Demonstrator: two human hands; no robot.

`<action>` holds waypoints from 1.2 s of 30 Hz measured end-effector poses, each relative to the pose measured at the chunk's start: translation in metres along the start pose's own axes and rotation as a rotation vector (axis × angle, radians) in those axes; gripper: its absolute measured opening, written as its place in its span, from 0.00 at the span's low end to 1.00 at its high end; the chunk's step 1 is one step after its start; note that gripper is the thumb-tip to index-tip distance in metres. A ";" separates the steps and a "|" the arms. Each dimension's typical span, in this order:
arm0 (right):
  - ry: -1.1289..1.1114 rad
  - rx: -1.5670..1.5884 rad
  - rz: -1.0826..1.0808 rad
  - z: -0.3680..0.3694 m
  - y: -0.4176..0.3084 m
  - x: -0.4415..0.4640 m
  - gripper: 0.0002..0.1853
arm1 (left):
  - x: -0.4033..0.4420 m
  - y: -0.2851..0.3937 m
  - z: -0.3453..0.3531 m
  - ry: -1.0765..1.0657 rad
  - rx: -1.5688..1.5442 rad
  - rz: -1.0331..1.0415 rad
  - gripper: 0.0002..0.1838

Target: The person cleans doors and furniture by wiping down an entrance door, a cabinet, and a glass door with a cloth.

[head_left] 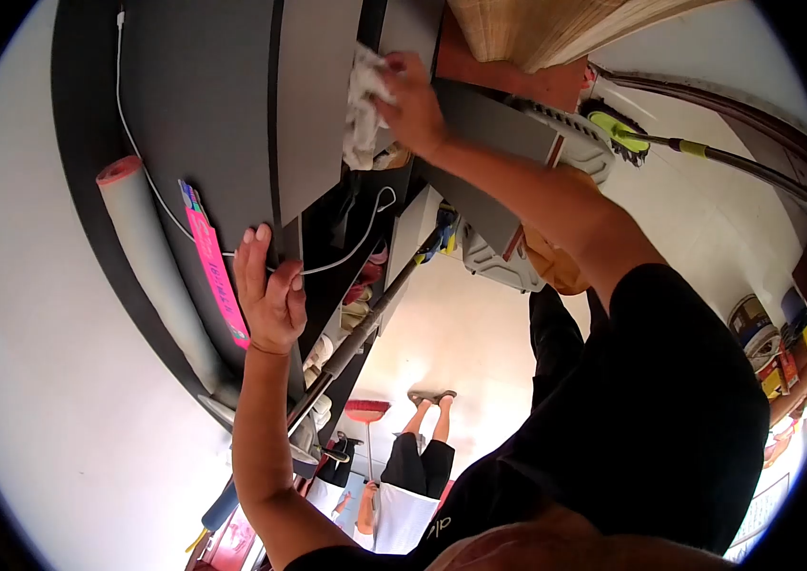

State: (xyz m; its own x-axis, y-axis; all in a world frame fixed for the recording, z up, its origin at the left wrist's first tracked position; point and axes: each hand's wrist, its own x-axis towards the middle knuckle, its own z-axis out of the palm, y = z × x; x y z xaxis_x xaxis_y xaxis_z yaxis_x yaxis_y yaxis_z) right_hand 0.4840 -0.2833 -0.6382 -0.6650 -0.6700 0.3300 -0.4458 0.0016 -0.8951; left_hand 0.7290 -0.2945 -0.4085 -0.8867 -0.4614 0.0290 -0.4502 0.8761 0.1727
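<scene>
My right hand (413, 107) is closed on a crumpled whitish cloth (363, 109) and presses it against the edge of a grey cabinet panel (318, 105). My left hand (270, 293) rests on the front edge of the dark cabinet top (194, 86), fingers stretched out and nothing in them. A white cable (346, 259) runs across the top, passes by my left hand and loops over the edge. Close to the left fingers lies a bright pink strip-shaped packet (215, 271) with writing on it. Below the panel, the dark inside of the cabinet shows only in part.
A pale roll (161, 271) lies along the back of the cabinet top. A long pole (356, 338) leans across shelves with shoes (320, 354). A green brush (618, 128) on a handle stands at right. Further off, a person (408, 476) stands near a red broom (366, 410).
</scene>
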 end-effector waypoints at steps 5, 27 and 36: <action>0.371 0.014 0.218 0.045 0.056 0.114 0.22 | 0.000 0.001 0.000 0.007 -0.016 -0.002 0.09; -0.116 0.328 0.289 -0.026 0.005 -0.047 0.29 | 0.006 0.005 -0.004 -0.018 0.017 0.020 0.10; 0.649 1.306 0.390 0.075 0.081 0.097 0.33 | 0.001 0.001 -0.004 -0.030 -0.006 -0.020 0.08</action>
State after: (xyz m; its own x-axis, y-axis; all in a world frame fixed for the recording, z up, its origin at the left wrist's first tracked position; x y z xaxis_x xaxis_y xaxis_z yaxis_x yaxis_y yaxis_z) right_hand 0.4283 -0.4033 -0.7012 -0.9098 -0.3483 -0.2255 0.4148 -0.7791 -0.4700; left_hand 0.7284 -0.2943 -0.4042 -0.8803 -0.4744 -0.0038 -0.4673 0.8658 0.1788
